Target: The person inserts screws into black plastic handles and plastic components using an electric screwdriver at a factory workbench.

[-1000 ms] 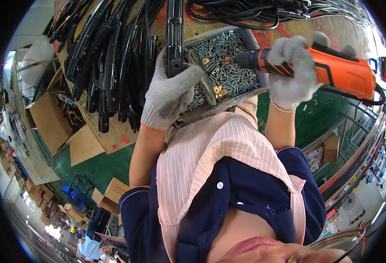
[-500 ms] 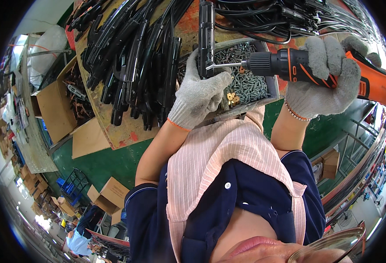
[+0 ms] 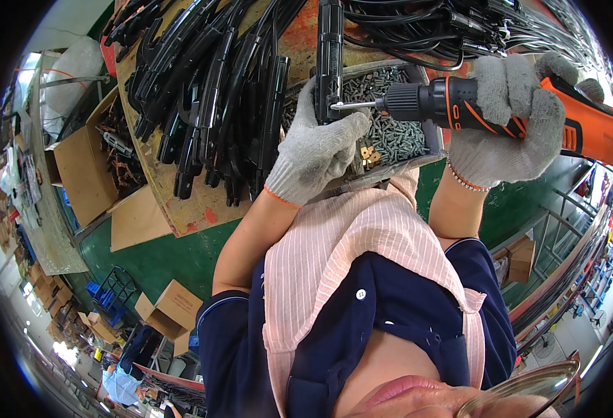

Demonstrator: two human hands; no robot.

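Observation:
My gloved left hand [image 3: 320, 148] is closed round the lower end of a long black plastic part [image 3: 330, 52], which stands over a grey tray [image 3: 390, 170]. In my gloved right hand [image 3: 512, 118] is an orange and black cordless screwdriver [image 3: 435, 101], held level. Its bit points left and its tip touches the side of the black part, just above my left thumb. Whether a screw sits at the tip cannot be made out. Beneath the tool lie loose screws [image 3: 397, 139] and a few small brass pieces [image 3: 370, 157] in the tray.
Many similar black parts with cables [image 3: 209, 104] are heaped on the worn table [image 3: 209, 217] at left. Coiled black cables [image 3: 404, 28] lie along the far side. An opened cardboard box [image 3: 87, 174] stands beside the table's left edge. Farther back at lower left is another person [image 3: 122, 382].
The screwdriver has shifted slightly left, its bit now nearer to and against the black part. My left hand keeps its grip on the part.

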